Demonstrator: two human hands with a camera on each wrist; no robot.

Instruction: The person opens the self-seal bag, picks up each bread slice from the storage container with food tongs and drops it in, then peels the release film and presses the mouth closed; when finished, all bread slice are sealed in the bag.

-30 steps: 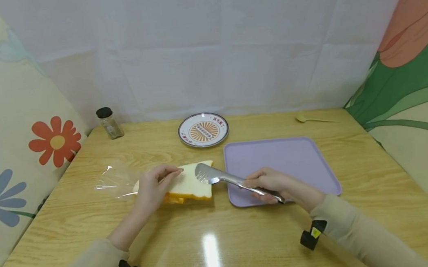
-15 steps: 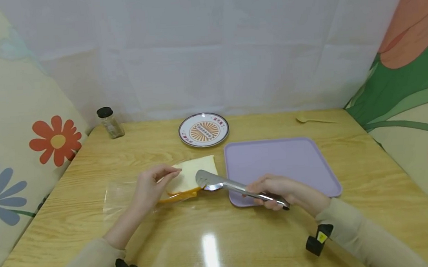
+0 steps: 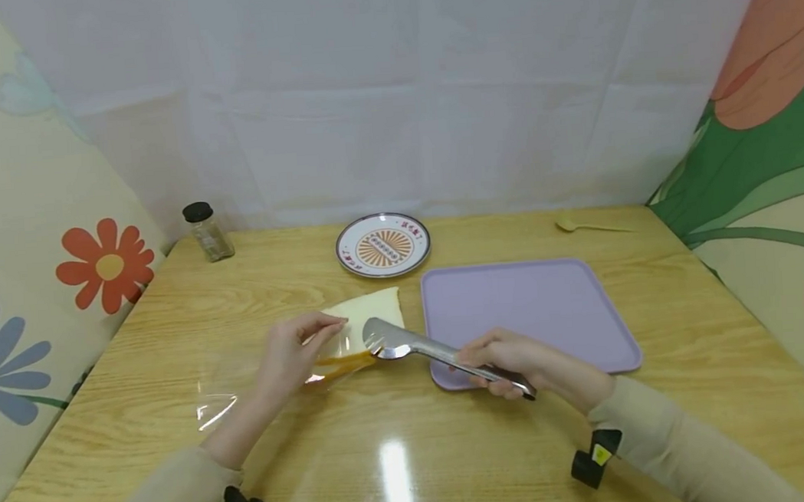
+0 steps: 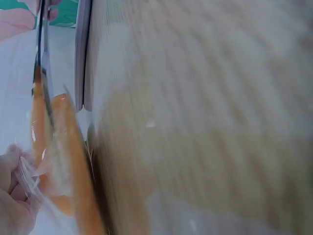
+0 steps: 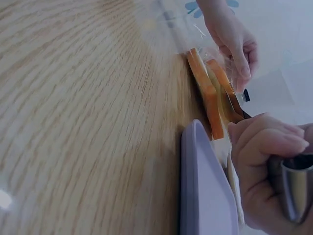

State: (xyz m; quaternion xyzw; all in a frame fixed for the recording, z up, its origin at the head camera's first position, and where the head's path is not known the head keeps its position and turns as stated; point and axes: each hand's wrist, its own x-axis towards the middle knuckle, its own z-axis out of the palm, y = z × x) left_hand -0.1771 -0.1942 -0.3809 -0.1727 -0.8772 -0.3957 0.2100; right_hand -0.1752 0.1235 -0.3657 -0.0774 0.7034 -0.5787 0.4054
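Two thick slices of white bread with orange-brown crust lie partly inside a clear plastic bag (image 4: 30, 178), left of the purple tray. My left hand (image 3: 296, 346) pinches the bag's film at the near left of the upper slice (image 3: 367, 308). In my right hand (image 3: 501, 358) I grip metal tongs (image 3: 443, 350) by their handle. One tong arm lies over the upper slice; the other goes under it, into the gap above the lower slice (image 5: 204, 90). The right wrist view shows the upper slice tilted away from the lower one. My left hand covers part of the bread.
The purple tray (image 3: 515, 298) stands close to the bread's right side. Behind the bread sits a patterned plate (image 3: 383, 244). A black-lidded glass jar (image 3: 210, 233) is at the back left, and a yellow spoon (image 3: 590, 227) at the back right.
The upper slice has lifted and tilted, its far edge shifting away from me, and a gap shows above the lower slice. The bag's loose end has moved nearer my left forearm.
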